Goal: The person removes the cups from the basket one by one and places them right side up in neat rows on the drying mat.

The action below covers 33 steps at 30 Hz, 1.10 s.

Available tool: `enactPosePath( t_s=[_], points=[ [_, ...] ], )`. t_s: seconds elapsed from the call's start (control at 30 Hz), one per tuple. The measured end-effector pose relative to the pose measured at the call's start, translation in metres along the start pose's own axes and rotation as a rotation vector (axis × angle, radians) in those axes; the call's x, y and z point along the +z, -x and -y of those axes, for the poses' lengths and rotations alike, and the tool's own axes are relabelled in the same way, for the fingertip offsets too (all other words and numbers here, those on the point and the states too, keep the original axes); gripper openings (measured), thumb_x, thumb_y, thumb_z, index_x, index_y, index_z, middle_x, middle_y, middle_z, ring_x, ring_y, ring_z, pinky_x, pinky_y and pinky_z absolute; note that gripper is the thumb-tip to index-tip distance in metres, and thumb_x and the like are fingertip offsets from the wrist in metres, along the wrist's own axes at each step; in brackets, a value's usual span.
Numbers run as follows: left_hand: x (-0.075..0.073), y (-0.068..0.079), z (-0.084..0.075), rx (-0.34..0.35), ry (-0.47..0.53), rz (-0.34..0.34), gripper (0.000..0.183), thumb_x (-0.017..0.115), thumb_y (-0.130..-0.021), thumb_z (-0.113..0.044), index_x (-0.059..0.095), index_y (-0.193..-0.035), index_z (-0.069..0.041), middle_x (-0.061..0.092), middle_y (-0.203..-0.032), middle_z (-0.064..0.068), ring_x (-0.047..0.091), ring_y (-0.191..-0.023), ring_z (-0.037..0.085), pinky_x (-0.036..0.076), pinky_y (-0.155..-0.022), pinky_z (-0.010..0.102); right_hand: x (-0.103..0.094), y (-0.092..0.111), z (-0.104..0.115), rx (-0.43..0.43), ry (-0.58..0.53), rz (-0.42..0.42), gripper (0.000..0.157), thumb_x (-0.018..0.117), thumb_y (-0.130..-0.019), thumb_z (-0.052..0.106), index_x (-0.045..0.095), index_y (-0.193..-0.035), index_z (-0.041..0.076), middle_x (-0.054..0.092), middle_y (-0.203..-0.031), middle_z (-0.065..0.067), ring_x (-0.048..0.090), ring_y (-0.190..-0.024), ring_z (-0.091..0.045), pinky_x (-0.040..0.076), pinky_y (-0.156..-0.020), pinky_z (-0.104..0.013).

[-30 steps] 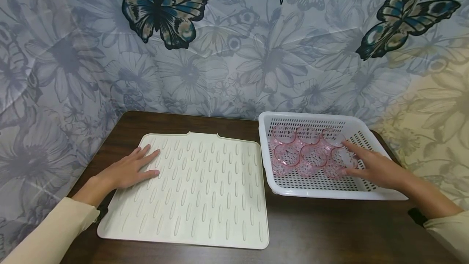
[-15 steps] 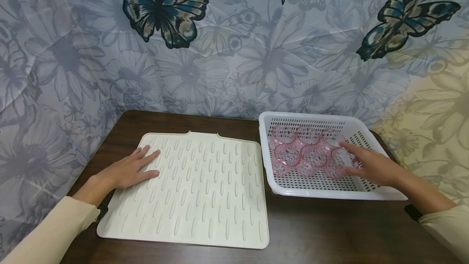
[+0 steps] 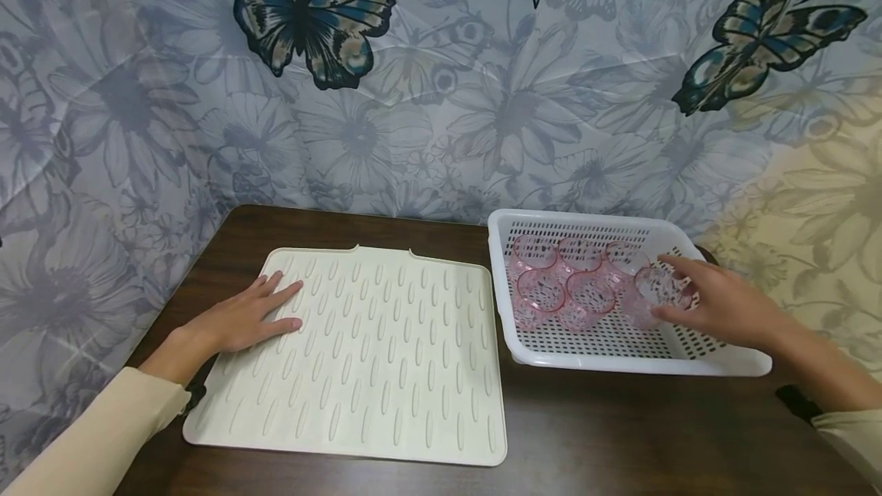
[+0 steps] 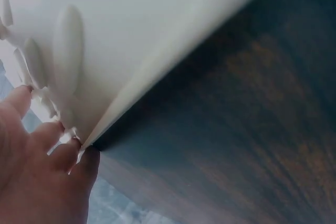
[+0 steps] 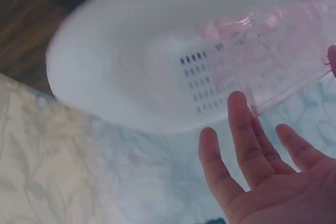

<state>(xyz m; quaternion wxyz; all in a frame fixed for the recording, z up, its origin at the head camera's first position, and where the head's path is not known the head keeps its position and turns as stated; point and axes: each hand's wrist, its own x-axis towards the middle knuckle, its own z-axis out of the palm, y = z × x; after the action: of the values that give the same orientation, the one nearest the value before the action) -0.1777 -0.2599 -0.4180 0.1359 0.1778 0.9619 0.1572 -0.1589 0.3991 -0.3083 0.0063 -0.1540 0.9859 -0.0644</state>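
My left hand (image 3: 240,320) lies with spread fingers on the left edge of a cream draining mat (image 3: 386,373) covered in raised oval ridges. In the left wrist view, its fingers (image 4: 50,135) rest along the mat's edge. My right hand (image 3: 730,305) is in the white perforated basket (image 3: 606,362), holding the front right pink clear cup (image 3: 641,311) between thumb and fingers. That cup leans a little to the right. Several matching pink cups (image 3: 540,289) stand beside it in two rows. The right hand's palm side and part of the cup's right side are hidden in the head view.
The mat and basket lie side by side on a dark wooden table (image 3: 586,435), the basket at the right. Directly behind the table hangs a floral cloth (image 3: 427,151) with butterflies.
My right hand has shifted right and taken hold of the front right cup, which has moved slightly right and away from its neighbour. The left hand stays on the mat.
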Motion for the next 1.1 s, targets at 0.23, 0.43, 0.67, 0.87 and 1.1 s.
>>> enactPosePath(
  t_s=[0.23,0.43,0.67,0.87,1.1],
  points=[
    [0.0,-0.002,0.001,0.004,-0.006,0.008,0.08,0.05,-0.096,-0.062,0.033,-0.156,-0.011,0.017,-0.159,0.031,0.015,-0.143,0.056,0.026,-0.103,0.074,-0.021,0.0,0.017,-0.026,0.054,-0.14,0.088,0.087,-0.075,0.042,0.049,-0.137,-0.008,0.065,-0.105,-0.025,0.065,-0.085,-0.034,0.054,-0.061,-0.047],
    [0.001,-0.002,0.0,0.001,-0.007,0.011,0.081,0.051,-0.096,-0.062,0.034,-0.156,-0.012,0.018,-0.159,0.031,0.016,-0.143,0.056,0.027,-0.101,0.074,-0.029,-0.002,0.035,-0.05,0.075,-0.217,0.088,0.088,-0.073,0.043,0.051,-0.138,-0.002,0.066,-0.099,-0.02,0.064,-0.082,-0.032,0.052,-0.058,-0.047],
    [0.0,-0.003,-0.001,-0.003,-0.011,0.012,0.081,0.052,-0.095,-0.062,0.034,-0.156,-0.011,0.019,-0.159,0.032,0.016,-0.143,0.056,0.028,-0.101,0.074,-0.041,-0.011,0.067,-0.115,0.077,-0.231,0.089,0.087,-0.072,0.047,0.052,-0.14,0.003,0.067,-0.101,-0.017,0.064,-0.077,-0.025,0.046,-0.052,-0.034],
    [0.0,-0.004,0.0,-0.006,-0.01,0.017,0.082,0.052,-0.095,-0.063,0.034,-0.156,-0.011,0.018,-0.159,0.032,0.016,-0.143,0.056,0.028,-0.101,0.074,-0.043,-0.023,0.101,-0.22,0.012,-0.24,0.086,0.089,-0.071,0.044,0.054,-0.14,0.006,0.066,-0.105,-0.013,0.06,-0.08,-0.02,0.046,-0.053,-0.029],
    [0.0,-0.004,0.0,-0.006,-0.006,0.02,0.082,0.052,-0.095,-0.063,0.034,-0.156,-0.011,0.018,-0.159,0.032,0.016,-0.143,0.056,0.027,-0.102,0.074,-0.037,-0.036,0.134,-0.405,-0.051,-0.266,0.083,0.089,-0.071,0.04,0.055,-0.14,0.008,0.065,-0.105,-0.005,0.061,-0.082,-0.014,0.05,-0.059,-0.033]
  ],
)
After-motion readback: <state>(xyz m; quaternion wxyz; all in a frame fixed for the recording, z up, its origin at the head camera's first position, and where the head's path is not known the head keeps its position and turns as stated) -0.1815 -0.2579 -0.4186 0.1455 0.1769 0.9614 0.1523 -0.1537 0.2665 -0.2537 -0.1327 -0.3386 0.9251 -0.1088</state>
